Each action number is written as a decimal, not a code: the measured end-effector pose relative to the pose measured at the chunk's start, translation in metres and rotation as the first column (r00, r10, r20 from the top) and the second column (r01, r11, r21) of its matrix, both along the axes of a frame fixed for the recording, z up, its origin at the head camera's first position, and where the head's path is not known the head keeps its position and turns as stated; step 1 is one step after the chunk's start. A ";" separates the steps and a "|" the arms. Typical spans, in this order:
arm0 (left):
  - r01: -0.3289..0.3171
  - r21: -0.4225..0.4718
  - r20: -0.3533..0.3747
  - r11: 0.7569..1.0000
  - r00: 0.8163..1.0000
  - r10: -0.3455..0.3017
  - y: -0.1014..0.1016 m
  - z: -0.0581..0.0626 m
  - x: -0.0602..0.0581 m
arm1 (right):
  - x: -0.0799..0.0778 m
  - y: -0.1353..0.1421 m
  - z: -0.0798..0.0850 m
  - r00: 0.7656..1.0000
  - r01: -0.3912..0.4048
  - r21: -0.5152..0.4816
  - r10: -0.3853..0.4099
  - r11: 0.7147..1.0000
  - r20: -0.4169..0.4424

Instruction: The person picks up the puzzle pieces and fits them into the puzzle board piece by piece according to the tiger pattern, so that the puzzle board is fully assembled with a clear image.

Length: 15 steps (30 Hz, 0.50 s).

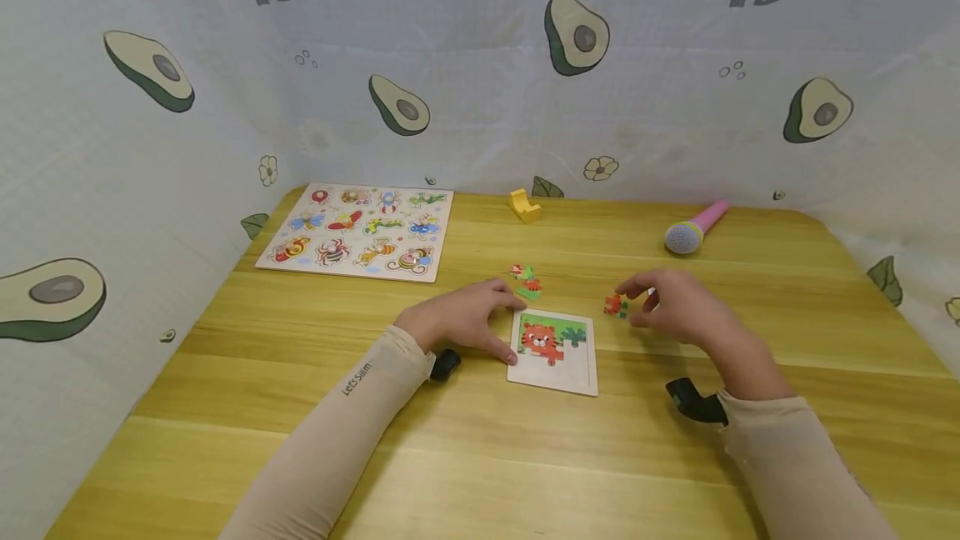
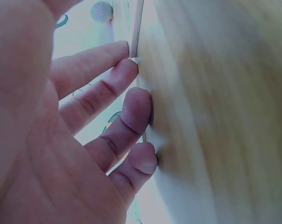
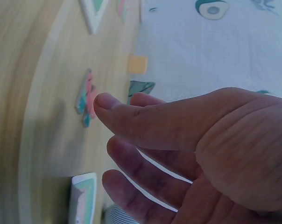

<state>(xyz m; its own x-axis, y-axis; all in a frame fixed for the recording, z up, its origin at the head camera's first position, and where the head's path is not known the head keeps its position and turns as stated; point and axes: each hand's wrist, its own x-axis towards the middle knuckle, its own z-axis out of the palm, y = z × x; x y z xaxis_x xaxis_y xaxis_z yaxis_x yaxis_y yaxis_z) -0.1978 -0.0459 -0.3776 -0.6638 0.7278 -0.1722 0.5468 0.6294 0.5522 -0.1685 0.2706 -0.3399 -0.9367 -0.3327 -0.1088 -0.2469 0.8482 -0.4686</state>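
A square wooden puzzle board (image 1: 555,373) lies on the table, partly filled with an orange tiger face (image 1: 542,340) and a dark green piece (image 1: 573,336). My left hand (image 1: 472,317) rests along its left side, thumb and forefinger spread to touch its two left corners. My right hand (image 1: 678,311) hovers over the table, fingers loosely bent and apart. Just off its fingertips is a loose orange and green puzzle piece (image 1: 615,305), seen edge-on as a piece (image 3: 87,98) in the right wrist view. Another pale-edged piece (image 3: 83,198) sits below the fingers there.
More loose pieces (image 1: 527,282) lie behind the board. An insect peg puzzle (image 1: 360,232) is at the back left. A yellow block (image 1: 524,207) and a pink toy microphone (image 1: 693,229) stand along the back, before an avocado-print curtain (image 1: 480,65).
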 end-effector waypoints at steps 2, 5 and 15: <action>-0.001 0.000 0.001 1.000 1.000 0.001 0.000 0.000 0.000 | -0.002 0.000 -0.005 1.000 0.015 0.006 -0.015 1.000 0.026; 0.002 -0.004 -0.001 1.000 1.000 -0.002 -0.001 -0.001 0.000 | -0.005 -0.001 -0.013 0.999 0.028 0.016 -0.028 0.999 0.039; 0.005 -0.013 -0.007 1.000 1.000 -0.005 -0.001 -0.002 -0.002 | -0.009 -0.010 -0.029 0.997 0.064 0.098 -0.061 0.993 -0.037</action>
